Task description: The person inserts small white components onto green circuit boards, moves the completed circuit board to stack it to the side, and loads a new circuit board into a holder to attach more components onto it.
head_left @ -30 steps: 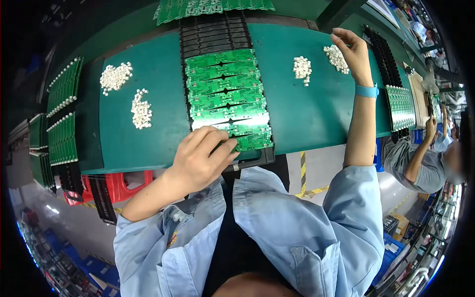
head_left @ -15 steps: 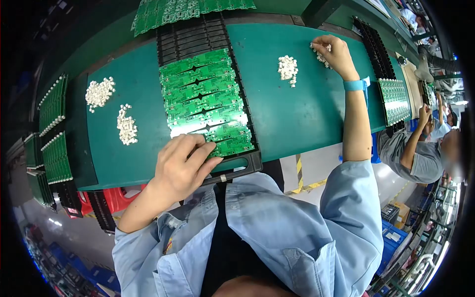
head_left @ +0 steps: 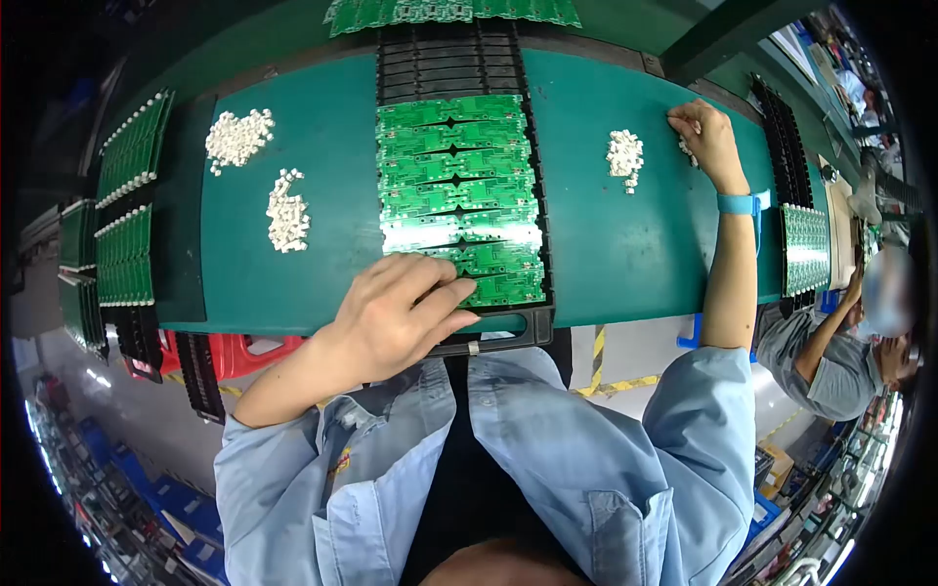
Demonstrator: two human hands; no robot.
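A black rack (head_left: 535,322) lies across the green mat with several green circuit boards (head_left: 459,181) side by side in it. My left hand (head_left: 401,313) rests at the rack's near left corner, fingers curled over the nearest board; what its fingertips hold, if anything, is hidden. Out to the right, my right hand (head_left: 705,137) is over the far-right pile of white parts (head_left: 690,146), thumb and fingertips pinched together. Anything between those fingertips is too small to name. Another pile of white parts (head_left: 625,159) sits left of that hand.
Two more white piles (head_left: 239,139) (head_left: 287,213) lie on the mat (head_left: 342,195) at left. Racked boards (head_left: 125,254) stand at far left, others (head_left: 805,249) at right. More boards (head_left: 449,10) lie beyond the rack. Another person (head_left: 831,356) sits at far right.
My right hand went from loosely open above the far-right pile to pinched down at it. My left hand stays at the rack's near corner. The camera view has swung left and back.
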